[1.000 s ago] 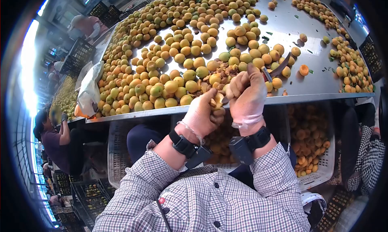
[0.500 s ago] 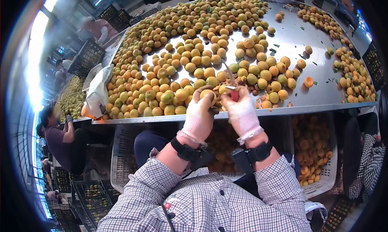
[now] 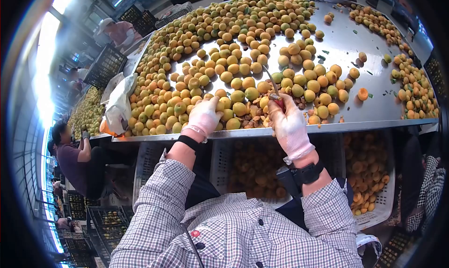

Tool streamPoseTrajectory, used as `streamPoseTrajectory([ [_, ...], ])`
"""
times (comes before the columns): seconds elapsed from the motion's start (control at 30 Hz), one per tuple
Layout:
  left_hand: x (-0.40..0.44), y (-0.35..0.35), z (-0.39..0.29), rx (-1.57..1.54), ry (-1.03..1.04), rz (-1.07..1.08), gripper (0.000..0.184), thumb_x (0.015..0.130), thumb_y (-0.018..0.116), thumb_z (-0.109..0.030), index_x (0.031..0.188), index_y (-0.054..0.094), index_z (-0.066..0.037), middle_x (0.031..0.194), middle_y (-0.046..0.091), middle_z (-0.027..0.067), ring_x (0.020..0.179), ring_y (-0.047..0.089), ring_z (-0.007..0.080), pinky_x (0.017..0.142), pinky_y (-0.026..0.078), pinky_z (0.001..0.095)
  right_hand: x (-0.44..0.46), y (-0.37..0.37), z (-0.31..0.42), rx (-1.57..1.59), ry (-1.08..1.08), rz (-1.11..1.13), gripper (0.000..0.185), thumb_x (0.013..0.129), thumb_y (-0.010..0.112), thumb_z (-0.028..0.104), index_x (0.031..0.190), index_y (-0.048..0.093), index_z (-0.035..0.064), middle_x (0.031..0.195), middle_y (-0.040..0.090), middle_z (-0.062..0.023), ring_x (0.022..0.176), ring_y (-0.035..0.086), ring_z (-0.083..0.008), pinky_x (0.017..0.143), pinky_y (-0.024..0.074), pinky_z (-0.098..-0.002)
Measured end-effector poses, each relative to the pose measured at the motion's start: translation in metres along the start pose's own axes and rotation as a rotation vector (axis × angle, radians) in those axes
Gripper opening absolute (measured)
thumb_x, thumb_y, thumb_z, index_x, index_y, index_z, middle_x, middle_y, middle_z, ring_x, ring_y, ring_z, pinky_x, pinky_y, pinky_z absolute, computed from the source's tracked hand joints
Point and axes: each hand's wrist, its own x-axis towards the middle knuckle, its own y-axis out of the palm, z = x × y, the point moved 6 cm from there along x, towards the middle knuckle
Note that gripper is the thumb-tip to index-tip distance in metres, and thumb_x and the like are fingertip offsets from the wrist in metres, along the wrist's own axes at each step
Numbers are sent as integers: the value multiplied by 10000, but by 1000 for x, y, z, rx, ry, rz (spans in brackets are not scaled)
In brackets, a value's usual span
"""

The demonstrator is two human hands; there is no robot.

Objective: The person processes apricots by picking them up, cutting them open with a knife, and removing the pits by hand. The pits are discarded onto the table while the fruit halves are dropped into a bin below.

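Note:
My left hand (image 3: 204,114), in a pale glove, rests at the near edge of the apricot pile (image 3: 177,95). Its fingers curl down around an apricot that they mostly hide. On the right, my gloved right hand (image 3: 289,121) is closed on a knife (image 3: 272,83). The knife's red handle sits in the fist and its thin curved blade points up and away. Between my hands lie scraps and brown pits (image 3: 257,109) on the metal table (image 3: 343,48). A cut apricot half (image 3: 362,94) lies to the right.
Below the table edge, a white crate (image 3: 390,193) and another crate (image 3: 220,167) hold apricot pieces. A white plastic bag (image 3: 119,102) hangs at the table's left corner. A seated person (image 3: 72,158) works at left, near black crates (image 3: 105,221).
My left hand has moved left, away from the knife, to the pile; the apricot it held is out of sight. My right hand has shifted slightly right with the knife.

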Motion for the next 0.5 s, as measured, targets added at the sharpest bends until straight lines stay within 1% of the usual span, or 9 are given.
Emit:
streamPoseTrajectory([
  [0.03, 4, -1, 0, -67, -36, 97, 549, 814, 732, -233, 1309, 565, -66, 1177, 640, 195, 1101, 603, 377, 978, 477, 427, 0, -1, 1, 5, -2, -9, 247, 988, 604, 173, 1140, 609, -22, 879, 687, -115, 770, 614, -126, 716, 506, -291],
  [0.1, 0, -10, -6, -635, -98, 50, 483, 905, 671, -218, 1322, 549, -8, 1112, 676, 147, 983, 661, 214, 851, 533, 321, -5, 2, 3, 29, 5, 30, 265, 987, 606, 172, 1165, 597, -26, 867, 685, -98, 763, 609, -114, 706, 504, -282],
  [0.17, -15, -19, -25, -1233, -209, 163, 456, 955, 626, -228, 1332, 537, 12, 1090, 668, 97, 939, 641, 128, 786, 531, 263, -11, 6, 4, 46, 36, 51, 276, 979, 613, 189, 1161, 590, -18, 850, 694, -126, 744, 655, -176, 699, 517, -317],
  [0.2, -23, -21, -35, -1391, -224, 172, 442, 987, 574, -242, 1348, 519, 7, 1113, 654, 74, 933, 644, 122, 744, 524, 255, -14, 10, 2, -16, 25, 78, 276, 970, 618, 195, 1147, 589, -14, 849, 694, -151, 755, 674, -234, 703, 523, -347],
  [0.27, -32, -19, -46, -1459, -169, 195, 444, 1000, 544, -254, 1358, 505, 4, 1134, 646, 78, 945, 641, 127, 730, 520, 257, -19, 17, -2, -114, -35, 117, 265, 942, 625, 195, 1112, 584, -4, 872, 683, -230, 837, 682, -396, 727, 529, -431],
  [0.33, -41, -12, -63, -1693, -138, 250, 450, 1032, 458, -287, 1393, 468, -19, 1193, 618, 86, 986, 632, 135, 725, 511, 256, -26, 19, 4, -156, -80, 115, 265, 939, 622, 191, 1115, 582, -3, 874, 681, -234, 845, 678, -406, 728, 528, -439],
  [0.43, -50, -3, -78, -1824, -160, 266, 451, 1031, 462, -291, 1402, 459, -35, 1210, 609, 83, 995, 618, 125, 730, 501, 248, -32, 21, 4, -193, -125, 110, 243, 933, 610, 178, 1092, 574, -3, 873, 667, -251, 863, 661, -436, 732, 523, -462],
  [0.47, -51, -9, -85, -1593, -50, 235, 465, 1023, 485, -311, 1403, 454, -45, 1213, 603, 74, 1012, 608, 125, 721, 483, 238, -33, 21, 2, -211, -138, 108, 231, 933, 607, 174, 1075, 572, -5, 869, 662, -254, 857, 657, -440, 731, 520, -468],
  [0.5, -53, -10, -91, -1594, -48, 240, 465, 1023, 485, -311, 1403, 454, -45, 1213, 603, 74, 1012, 608, 125, 721, 483, 238, -33, 20, 1, -229, -150, 105, 220, 933, 603, 171, 1057, 569, -7, 865, 657, -256, 852, 652, -444, 730, 518, -474],
])
